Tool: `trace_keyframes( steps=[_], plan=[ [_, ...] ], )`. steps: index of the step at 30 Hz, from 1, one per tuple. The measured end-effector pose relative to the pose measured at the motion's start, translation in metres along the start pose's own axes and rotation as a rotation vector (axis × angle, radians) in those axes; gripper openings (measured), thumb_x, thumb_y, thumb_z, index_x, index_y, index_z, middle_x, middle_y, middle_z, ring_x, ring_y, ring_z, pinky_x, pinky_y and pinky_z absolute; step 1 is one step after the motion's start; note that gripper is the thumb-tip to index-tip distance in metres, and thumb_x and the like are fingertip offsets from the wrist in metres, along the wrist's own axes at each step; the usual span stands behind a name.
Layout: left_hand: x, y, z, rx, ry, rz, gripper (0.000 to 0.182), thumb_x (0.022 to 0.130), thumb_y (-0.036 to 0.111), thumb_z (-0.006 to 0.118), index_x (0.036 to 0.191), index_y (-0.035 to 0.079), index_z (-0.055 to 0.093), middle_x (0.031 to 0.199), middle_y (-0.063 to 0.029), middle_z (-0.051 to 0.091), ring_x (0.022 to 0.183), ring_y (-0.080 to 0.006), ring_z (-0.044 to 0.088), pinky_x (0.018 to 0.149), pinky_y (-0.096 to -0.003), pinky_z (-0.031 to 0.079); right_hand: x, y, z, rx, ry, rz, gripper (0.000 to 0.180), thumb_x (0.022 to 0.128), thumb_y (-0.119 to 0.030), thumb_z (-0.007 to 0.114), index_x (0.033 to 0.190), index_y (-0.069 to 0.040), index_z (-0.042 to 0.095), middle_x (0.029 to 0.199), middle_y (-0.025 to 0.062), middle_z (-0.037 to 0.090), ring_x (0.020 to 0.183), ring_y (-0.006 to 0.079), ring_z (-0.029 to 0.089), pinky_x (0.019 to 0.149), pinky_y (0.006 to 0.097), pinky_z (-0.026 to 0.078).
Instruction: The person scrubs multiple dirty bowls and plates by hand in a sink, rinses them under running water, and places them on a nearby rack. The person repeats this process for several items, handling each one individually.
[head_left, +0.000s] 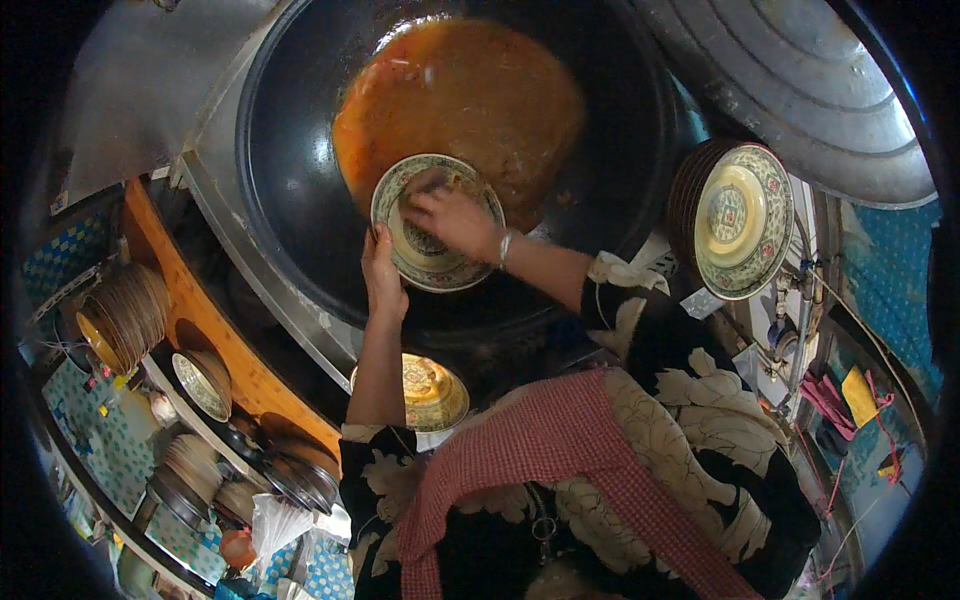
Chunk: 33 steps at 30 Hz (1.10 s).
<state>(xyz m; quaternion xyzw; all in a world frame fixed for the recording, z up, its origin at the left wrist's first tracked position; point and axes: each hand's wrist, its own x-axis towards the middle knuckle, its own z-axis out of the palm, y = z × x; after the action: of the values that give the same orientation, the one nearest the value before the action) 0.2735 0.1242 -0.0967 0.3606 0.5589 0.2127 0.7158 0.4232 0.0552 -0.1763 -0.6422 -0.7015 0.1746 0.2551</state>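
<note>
My left hand (384, 270) grips the left rim of a round patterned plate (424, 279), thumb on top. The plate is tilted over a large black wok (289, 187). Murky orange-brown liquid (480, 82) with small floating bits lies in the wok, and the plate's far edge overlaps it in view. My right hand (461, 225) reaches into the plate, its fingers at the inner surface. Those fingers are blurred, so whether they hold anything is unclear. Beneath my left forearm sits another patterned plate (439, 401) with brownish residue on it.
A tall stack of patterned plates (744, 221) stands right of the wok. Behind it leans a large ridged metal lid (795, 82). To the left, past a wooden board (169, 255), shelves hold stacked bowls (124, 319), a single bowl (202, 384) and a plastic bag (277, 525).
</note>
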Motion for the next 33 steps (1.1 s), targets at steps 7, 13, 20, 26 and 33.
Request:
trace_keyframes(
  steps=[7, 13, 20, 26, 33],
  plan=[
    [0.012, -0.008, 0.005, 0.036, 0.054, 0.139, 0.054, 0.108, 0.039, 0.051, 0.146, 0.001, 0.047, 0.139, -0.0120, 0.056, 0.125, -0.0234, 0.056, 0.105, -0.0373, 0.045, 0.009, -0.019, -0.009, 0.552, 0.000, 0.101, 0.052, 0.080, 0.001, 0.062, 0.132, -0.006, 0.063, 0.141, 0.0137, 0.052, 0.124, 0.0352, 0.053, 0.104, 0.0452, 0.045],
    [0.035, 0.020, -0.005, 0.064, 0.085, 0.052, 0.055, 0.107, 0.041, 0.053, 0.145, 0.002, 0.047, 0.136, -0.0124, 0.059, 0.121, -0.0231, 0.059, 0.101, -0.0361, 0.048, -0.044, -0.013, -0.037, 0.287, -0.278, -0.128, 0.059, 0.075, -0.006, 0.070, 0.133, -0.001, 0.061, 0.134, 0.0135, 0.055, 0.126, 0.0322, 0.050, 0.102, 0.0457, 0.045],
    [0.018, -0.012, 0.045, 0.125, 0.306, 0.234, 0.069, 0.100, 0.032, 0.066, 0.152, 0.004, 0.031, 0.142, -0.0149, 0.049, 0.128, -0.0289, 0.051, 0.104, -0.0402, 0.047, -0.010, -0.026, -0.023, 0.148, -0.273, 0.058, 0.034, 0.077, -0.014, 0.072, 0.111, -0.008, 0.072, 0.118, 0.0105, 0.063, 0.113, 0.0304, 0.058, 0.094, 0.0437, 0.049],
    [0.011, -0.008, 0.024, -0.153, 0.193, 0.057, 0.073, 0.100, 0.041, 0.064, 0.153, 0.011, 0.025, 0.147, -0.0186, 0.041, 0.124, -0.0324, 0.056, 0.087, -0.0425, 0.058, -0.032, -0.016, -0.036, 0.269, -0.129, -0.055, 0.039, 0.079, -0.008, 0.071, 0.118, -0.010, 0.070, 0.116, 0.0071, 0.064, 0.111, 0.0281, 0.058, 0.093, 0.0412, 0.048],
    [-0.002, -0.019, 0.047, 0.234, 0.312, 0.332, 0.075, 0.100, 0.033, 0.065, 0.155, 0.007, 0.021, 0.148, -0.0178, 0.040, 0.128, -0.0306, 0.051, 0.093, -0.0402, 0.054, -0.021, -0.029, -0.025, 0.491, 0.044, 0.025, 0.036, 0.076, -0.002, 0.069, 0.112, -0.003, 0.069, 0.117, 0.0101, 0.063, 0.116, 0.0343, 0.057, 0.097, 0.0453, 0.048]
  ],
)
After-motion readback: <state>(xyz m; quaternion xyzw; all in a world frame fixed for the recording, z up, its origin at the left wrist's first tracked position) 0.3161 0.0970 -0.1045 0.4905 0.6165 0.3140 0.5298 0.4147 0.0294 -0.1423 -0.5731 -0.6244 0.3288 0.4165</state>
